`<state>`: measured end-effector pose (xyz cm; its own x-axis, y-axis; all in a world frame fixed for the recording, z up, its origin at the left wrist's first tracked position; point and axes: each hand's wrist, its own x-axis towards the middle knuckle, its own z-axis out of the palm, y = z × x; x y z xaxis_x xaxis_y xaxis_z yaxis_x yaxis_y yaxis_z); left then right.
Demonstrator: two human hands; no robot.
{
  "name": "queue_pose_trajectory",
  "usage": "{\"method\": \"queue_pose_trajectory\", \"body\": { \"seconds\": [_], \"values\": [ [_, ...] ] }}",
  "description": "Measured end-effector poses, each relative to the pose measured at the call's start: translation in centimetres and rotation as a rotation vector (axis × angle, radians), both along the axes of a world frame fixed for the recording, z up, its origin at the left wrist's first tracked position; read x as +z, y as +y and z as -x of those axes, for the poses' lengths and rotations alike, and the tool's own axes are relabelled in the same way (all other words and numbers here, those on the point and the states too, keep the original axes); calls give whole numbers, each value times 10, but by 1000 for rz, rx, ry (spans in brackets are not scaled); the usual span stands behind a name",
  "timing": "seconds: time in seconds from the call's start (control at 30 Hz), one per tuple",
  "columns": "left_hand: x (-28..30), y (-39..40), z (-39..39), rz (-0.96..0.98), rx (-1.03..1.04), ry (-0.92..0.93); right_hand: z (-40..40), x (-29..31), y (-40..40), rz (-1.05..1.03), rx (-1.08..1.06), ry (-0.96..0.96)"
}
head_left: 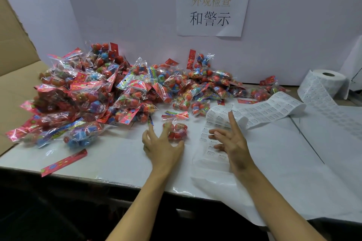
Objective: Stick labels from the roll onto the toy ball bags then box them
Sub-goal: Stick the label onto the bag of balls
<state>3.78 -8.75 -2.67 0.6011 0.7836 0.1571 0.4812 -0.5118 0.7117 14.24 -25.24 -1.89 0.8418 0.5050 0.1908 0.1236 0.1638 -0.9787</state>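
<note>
The left hand [160, 144] has its fingers [151, 130] spread and released, hovering just at the near edge of a single toy ball bag [177, 128] that lies flat on the white bench [109, 154]; whether the fingertips touch the bag cannot be told. The right hand [233, 142] is also released, index finger raised toward 12 o'clock, the other fingers half curled over the label strip [217, 123], with the middle fingertips at or just above the labels. The strip runs from under this hand toward 2 o'clock, folds over itself, and leads to the label roll [326, 82] standing at the far right of the bench. The emptied backing trails toward 6 o'clock and hangs past the bench edge.

From 9 to 12 o'clock of the left hand lies a large heap of toy ball bags [101, 92], clear packets of red and blue balls with red header cards. One loose header card [64, 162] lies at 8 o'clock near the bench edge. A cardboard box flap [13, 60] stands at the far left. On the wall behind hangs a paper sign [212, 6].
</note>
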Motion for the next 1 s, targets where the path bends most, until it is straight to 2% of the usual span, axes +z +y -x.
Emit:
{"method": "queue_pose_trajectory", "body": {
  "seconds": [0.07,0.1,0.17,0.27,0.33,0.43,0.5,0.6,0.67,0.83,1.0],
  "values": [
    [-1,1,-2,-68,-50,95,1,0,0,3,3,-12],
    [-1,0,-2,-90,-71,62,2,0,0,13,4,-19],
    [-2,1,0,-28,-116,-141,5,1,2,38,-7,-28],
    [-2,2,6,207,-272,-436,6,1,3,62,-19,-29],
    [0,-1,9,266,-450,-493,6,2,2,68,-11,-24],
    [-1,-6,11,297,-652,-471,6,2,0,30,20,39],
    [1,-4,13,447,-631,-497,6,1,-2,11,44,53],
    [4,1,12,671,-423,-544,11,3,-4,14,118,46],
    [3,1,10,684,-396,-505,14,6,-5,28,172,45],
    [1,-1,10,561,-498,-432,15,9,-4,44,168,80],
    [1,2,13,654,-542,-496,12,4,0,22,102,89]
  ]
}}
